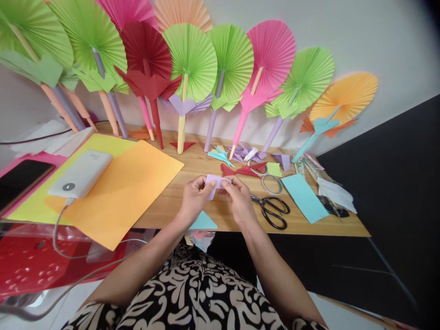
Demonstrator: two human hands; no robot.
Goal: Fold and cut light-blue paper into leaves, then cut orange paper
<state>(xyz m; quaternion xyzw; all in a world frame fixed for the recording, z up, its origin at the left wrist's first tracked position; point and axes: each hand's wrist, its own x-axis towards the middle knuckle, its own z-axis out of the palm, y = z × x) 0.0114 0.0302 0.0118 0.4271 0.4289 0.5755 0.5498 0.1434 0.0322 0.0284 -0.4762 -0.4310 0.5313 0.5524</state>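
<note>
A small piece of light purple paper (213,185) is held between both hands above the front half of the wooden table (161,201). My left hand (195,197) pinches its left side, thumb on top. On the other side, my right hand (239,197) grips the right edge between thumb and fingers. Blue paper (204,222) lies below my hands at the table's front edge. Black-handled scissors (273,211) rest just right of my right hand, with a roll of tape (272,184) behind them.
Upright paper fans (189,62) line the wall. At left, a white power bank (82,173) with a cable and a phone (24,181) lie on orange paper (137,192) and other sheets. Folded red paper (242,170) and a blue sheet (305,197) lie at right.
</note>
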